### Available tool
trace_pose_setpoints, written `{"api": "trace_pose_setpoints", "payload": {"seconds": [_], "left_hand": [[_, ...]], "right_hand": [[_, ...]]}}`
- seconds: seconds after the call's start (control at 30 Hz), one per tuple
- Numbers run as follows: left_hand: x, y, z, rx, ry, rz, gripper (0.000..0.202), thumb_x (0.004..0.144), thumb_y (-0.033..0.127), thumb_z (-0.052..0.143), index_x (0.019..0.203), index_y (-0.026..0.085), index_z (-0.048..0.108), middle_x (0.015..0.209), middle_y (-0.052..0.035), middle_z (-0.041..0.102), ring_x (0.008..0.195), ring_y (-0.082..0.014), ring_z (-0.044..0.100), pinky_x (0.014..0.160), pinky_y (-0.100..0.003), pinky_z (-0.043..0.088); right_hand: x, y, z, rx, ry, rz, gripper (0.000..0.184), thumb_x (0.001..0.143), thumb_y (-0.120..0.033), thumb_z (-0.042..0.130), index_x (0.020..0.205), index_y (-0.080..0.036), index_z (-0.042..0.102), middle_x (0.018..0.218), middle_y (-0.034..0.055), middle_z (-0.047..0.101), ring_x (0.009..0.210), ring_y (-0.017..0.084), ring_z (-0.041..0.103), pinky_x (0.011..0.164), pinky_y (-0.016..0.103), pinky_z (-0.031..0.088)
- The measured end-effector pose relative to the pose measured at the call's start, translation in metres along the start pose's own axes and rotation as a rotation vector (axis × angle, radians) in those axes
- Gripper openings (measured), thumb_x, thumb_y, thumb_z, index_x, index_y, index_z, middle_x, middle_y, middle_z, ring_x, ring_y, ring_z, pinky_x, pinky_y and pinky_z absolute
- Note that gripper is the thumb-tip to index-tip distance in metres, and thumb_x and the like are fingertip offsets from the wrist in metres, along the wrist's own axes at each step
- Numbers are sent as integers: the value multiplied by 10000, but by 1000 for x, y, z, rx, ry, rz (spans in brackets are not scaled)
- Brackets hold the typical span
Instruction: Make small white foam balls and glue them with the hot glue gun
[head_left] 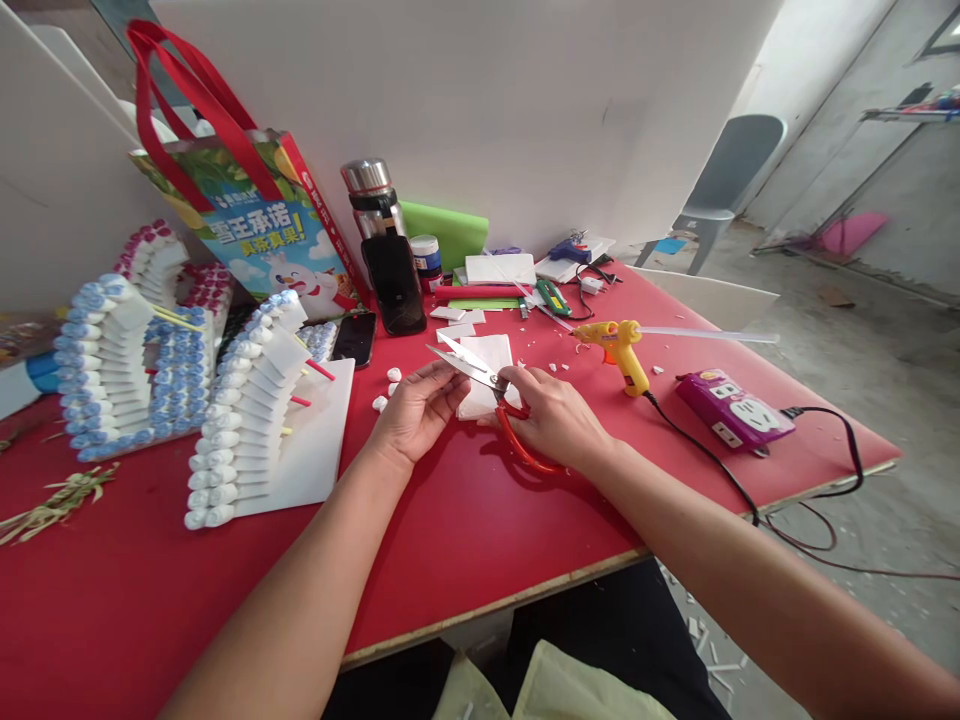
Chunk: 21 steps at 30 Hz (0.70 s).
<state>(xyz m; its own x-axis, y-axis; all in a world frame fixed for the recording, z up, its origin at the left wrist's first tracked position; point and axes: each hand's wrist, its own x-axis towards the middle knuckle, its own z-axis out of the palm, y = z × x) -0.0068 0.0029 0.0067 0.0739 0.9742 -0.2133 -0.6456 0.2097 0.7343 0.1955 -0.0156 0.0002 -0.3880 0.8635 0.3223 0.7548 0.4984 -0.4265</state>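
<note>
Two blades of the red-handled scissors (498,383) stand apart, to the left of the yellow glue gun (622,350) and pointing away from it. The right hand (559,412), nearer the glue gun, has its fingers wrapped about the handles close to the pivot. The left hand (424,405) is farther left of the gun, thumb and fingers bent close together beside the blades; whether they pinch anything, I cannot tell. Left of the glue gun a white pad (491,350) lies on the red surface (450,560), partly hidden by the scissors, with small white balls (380,403) farther left. Well left of the gun, a curved row of white-tipped pieces (225,430) stands on a white board (322,440). Right of the glue gun lies a purple power box (735,410)
</note>
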Motion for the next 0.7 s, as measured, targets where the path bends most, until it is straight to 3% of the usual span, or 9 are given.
{"api": "trace_pose_setpoints", "payload": {"seconds": [0.7], "left_hand": [[0, 1, 1, -7, 22, -29, 98, 802, 17, 670, 838, 88, 728, 794, -72, 738, 685, -112, 699, 666, -181, 613]], "right_hand": [[-1, 1, -1, -12, 17, -13, 455, 935, -563, 511, 1158, -177, 599, 819, 66, 574, 665, 188, 511, 638, 268, 354]]}}
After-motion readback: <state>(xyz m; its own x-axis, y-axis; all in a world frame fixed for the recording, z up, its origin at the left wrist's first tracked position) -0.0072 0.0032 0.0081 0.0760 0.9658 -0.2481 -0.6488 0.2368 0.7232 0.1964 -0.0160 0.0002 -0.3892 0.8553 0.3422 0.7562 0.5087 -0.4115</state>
